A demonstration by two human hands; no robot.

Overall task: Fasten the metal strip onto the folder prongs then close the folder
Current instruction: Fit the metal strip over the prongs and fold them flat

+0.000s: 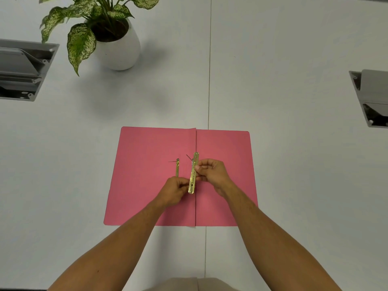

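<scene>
The likeliest slip was the metal strip [193,172] missing the thin upright prongs [190,158] and bending them, since it was held tilted above the open pink folder [147,185]. The right hand [211,170] pinched its upper half and the left hand [176,191] its lower end, fingers pressed together on it

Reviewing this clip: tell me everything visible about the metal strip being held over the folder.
The metal strip is a narrow, flat, brass-coloured bar with rounded ends and small holes and markings along its face. It looks like thin shiny metal. It runs lengthwise away from the person, over the spine of the open pink folder. The right hand pinches its middle; the left hand grips near its lower end.
</scene>
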